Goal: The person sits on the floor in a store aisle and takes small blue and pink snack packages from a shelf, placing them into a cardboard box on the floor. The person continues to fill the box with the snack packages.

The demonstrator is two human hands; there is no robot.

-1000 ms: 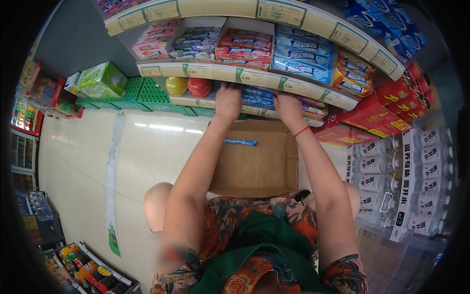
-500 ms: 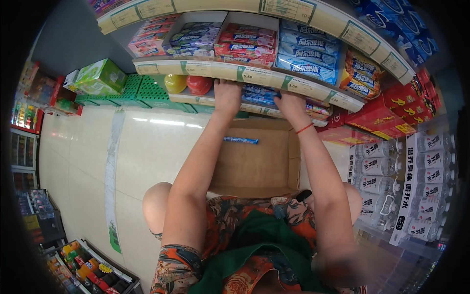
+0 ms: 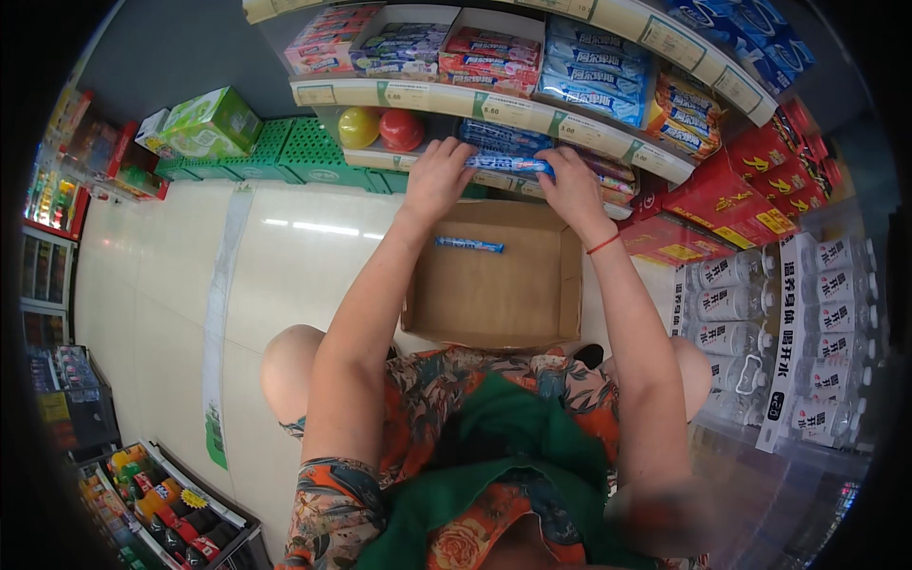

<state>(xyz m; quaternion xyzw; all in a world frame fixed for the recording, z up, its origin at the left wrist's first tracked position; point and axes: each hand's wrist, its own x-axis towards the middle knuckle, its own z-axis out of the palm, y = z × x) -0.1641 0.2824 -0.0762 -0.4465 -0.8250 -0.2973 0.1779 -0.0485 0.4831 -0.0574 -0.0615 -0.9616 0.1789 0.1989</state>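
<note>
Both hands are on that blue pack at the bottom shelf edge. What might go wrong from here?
1. The blue pack is pinched only at its ends, by the left hand and right hand, out past the shelf lip; it may slip and drop into the cardboard box.
2. The blue packs stacked behind look crowded, so pushing it in might dislodge them.

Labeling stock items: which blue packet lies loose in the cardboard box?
The single blue packet on the box floor; the other one is held at the shelf by both hands.
</note>
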